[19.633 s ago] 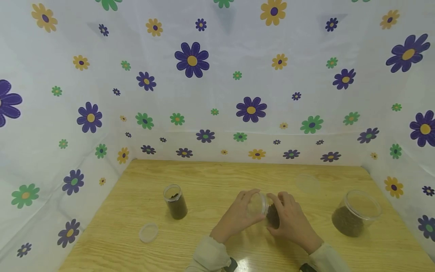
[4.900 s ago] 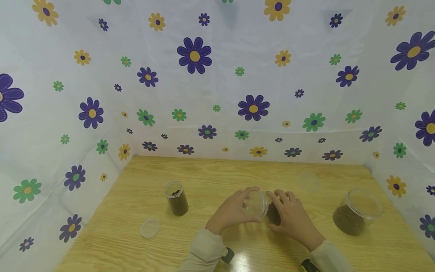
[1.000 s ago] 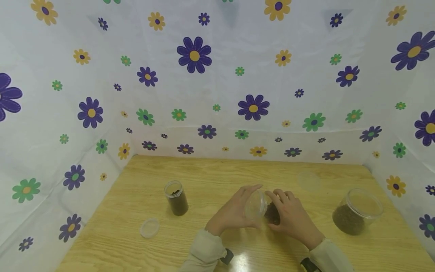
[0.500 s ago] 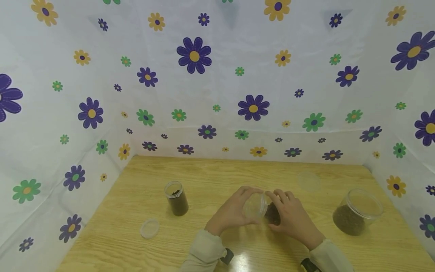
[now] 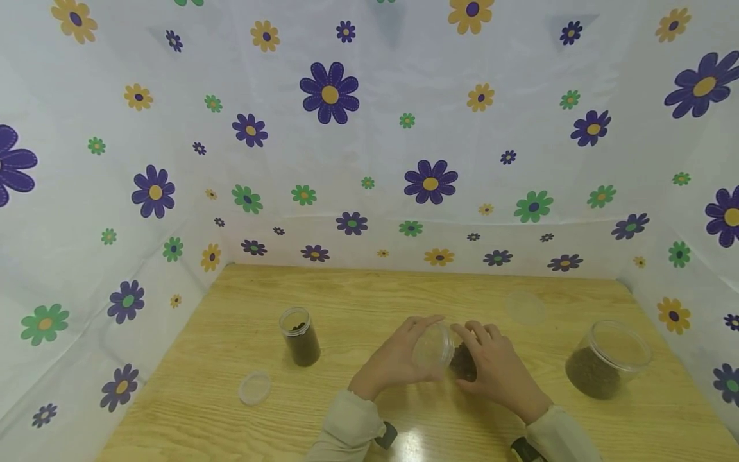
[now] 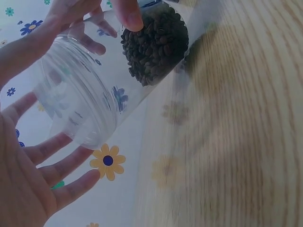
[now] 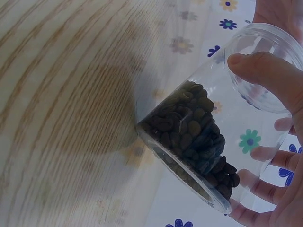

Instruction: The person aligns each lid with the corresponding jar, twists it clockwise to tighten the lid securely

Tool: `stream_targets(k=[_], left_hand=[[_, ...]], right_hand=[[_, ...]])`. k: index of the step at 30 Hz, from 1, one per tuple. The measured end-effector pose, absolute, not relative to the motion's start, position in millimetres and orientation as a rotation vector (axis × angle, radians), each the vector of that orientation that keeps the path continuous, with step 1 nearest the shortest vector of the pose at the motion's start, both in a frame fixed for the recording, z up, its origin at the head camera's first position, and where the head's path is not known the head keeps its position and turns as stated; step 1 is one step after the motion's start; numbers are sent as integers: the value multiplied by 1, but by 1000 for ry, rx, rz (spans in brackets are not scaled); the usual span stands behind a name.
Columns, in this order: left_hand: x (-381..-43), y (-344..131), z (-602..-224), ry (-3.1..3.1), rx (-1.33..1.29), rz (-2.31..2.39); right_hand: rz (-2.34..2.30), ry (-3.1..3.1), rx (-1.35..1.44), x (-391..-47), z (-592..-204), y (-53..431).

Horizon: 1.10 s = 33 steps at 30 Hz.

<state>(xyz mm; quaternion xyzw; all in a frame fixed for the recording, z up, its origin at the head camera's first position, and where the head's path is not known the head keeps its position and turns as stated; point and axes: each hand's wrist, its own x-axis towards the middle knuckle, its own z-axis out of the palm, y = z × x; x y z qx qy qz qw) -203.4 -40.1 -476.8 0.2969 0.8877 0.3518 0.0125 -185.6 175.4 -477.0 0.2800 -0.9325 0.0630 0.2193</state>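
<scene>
While the right hand [image 5: 493, 362] holds a clear jar [image 7: 213, 123] on its side at a slant, the left hand [image 5: 398, 356] stands around the other end. The jar sits low over the worktop [image 5: 369, 295], between the two hands, in front of the person. Its long way runs from side to side, with the bottom to the right and down, and the mouth to the left and a bit up. Dark beans [image 6: 156, 47] lie in a heap at the bottom end, and the part near the mouth is see-through. The bottom edge is close to the wood, but I can't tell if it touches. The right hand has its thumb and fingers wrapped around the jar's body. The left hand is spread wide, its fingers long and apart around the rim, and I can't tell if the tips touch it. What matters most is that the mouth points right at the left palm, so the left hand is the nearer one to that end. I can't be sure if a lid is on it. Away to the left stand a thin jar [image 5: 303, 346] of dark stuff and, nearer the person, a small round lid [image 5: 254, 388]. Off to the right are a wide jar [image 5: 606, 360] and a faint flat disc [image 5: 525, 308].
</scene>
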Motion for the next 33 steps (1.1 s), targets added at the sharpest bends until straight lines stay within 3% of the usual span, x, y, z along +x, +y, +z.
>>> stream_targets(k=[14,33], left_hand=[[-206,-42,-478,2763,1081,1124],[-205,-41,-478,2671,889,1253]], right_hand=[[177,-2567,778,-186,-478,175],[188,-2596,768,-185,-476,175]])
